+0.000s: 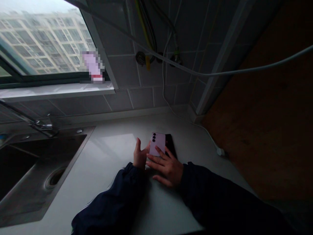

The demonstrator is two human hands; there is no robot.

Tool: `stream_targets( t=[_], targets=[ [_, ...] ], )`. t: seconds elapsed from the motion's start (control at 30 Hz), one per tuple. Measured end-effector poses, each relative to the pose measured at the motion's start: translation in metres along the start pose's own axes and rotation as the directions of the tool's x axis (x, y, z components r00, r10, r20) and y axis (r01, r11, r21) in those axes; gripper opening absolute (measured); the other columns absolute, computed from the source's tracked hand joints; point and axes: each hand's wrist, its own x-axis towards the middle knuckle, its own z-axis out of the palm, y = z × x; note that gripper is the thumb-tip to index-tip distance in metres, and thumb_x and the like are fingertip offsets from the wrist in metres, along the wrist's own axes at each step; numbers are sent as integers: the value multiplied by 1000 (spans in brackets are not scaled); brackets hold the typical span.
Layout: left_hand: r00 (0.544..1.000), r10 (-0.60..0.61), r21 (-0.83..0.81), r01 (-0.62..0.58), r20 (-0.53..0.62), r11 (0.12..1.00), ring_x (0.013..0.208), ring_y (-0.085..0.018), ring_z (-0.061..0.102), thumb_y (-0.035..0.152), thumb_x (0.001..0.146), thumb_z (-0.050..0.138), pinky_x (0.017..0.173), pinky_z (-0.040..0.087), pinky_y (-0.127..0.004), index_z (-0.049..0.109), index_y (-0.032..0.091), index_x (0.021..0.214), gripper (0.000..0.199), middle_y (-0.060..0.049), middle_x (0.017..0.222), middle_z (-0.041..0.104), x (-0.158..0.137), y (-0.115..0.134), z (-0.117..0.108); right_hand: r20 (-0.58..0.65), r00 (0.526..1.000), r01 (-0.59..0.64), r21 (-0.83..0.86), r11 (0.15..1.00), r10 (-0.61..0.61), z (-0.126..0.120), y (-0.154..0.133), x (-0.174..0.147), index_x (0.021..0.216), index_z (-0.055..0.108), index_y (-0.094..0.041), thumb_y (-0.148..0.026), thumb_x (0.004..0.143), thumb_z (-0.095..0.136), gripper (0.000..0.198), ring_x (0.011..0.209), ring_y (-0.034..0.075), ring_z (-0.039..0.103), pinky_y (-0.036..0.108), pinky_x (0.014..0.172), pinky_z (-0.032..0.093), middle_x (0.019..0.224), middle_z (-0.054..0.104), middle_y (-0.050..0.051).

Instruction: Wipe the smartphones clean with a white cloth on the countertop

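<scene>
Head view: the pink phone [160, 141] is under the right hand [168, 169], grip spread wide; its edge meets the left hand [140, 157], whose hold I cannot tell. Handling the phone seems in hand; the next move likely calls for steady support.

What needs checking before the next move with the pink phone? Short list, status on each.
1. Camera side in view: ok, three lenses show on the pink phone.
2. Right hand at the phone: ok, spread fingers lie across its lower part.
3. Left hand supporting it: cannot tell; the hand is at the phone's left edge, thumb raised off it, its other fingers mostly hidden.
4. Dark flat object identified: cannot tell, partly covered by the phone.
5. Phone away from the sink: ok, bare counter between.
6. Lighting: not ok, hands and counter look dim.
</scene>
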Motion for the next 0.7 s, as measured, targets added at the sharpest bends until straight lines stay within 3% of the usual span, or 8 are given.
stream_targets(
  t=[0.1,0.2,0.43,0.7],
  targets=[
    [1000,-13,-8,13,9,1000,127,-36,59,83,89,14,108,43,-48,21,14,162,101,-23,146,54,0,-1,-1,-37,999,-7,-17,1000,6,2,3,0,151,48,-28,-39,96,59,57,157,34,14,67,122,18,160,42,2],
    [1000,6,-22,-6,9,1000,124,-36,61,83,88,19,104,46,-49,23,16,161,99,-22,145,55,0,-2,1,-88,992,-97,-38,995,93,4,7,0,147,52,-26,-39,97,58,53,156,34,20,67,121,21,157,47,5],
    [998,12,-15,-13,-61,1000,116,-36,65,77,93,21,100,48,-50,31,17,159,89,-21,137,60,1,-4,8,-152,959,-249,-41,968,241,-1,13,1,148,52,-24,-45,99,50,53,155,38,20,69,120,22,161,40,2],
    [999,-48,-11,48,6,999,108,-36,68,77,91,30,94,51,-52,31,22,158,87,-19,131,63,1,-7,2,-240,914,-354,-77,932,327,-11,24,3,149,50,-21,-34,99,49,52,155,39,20,70,118,25,160,40,5]
  ],
)
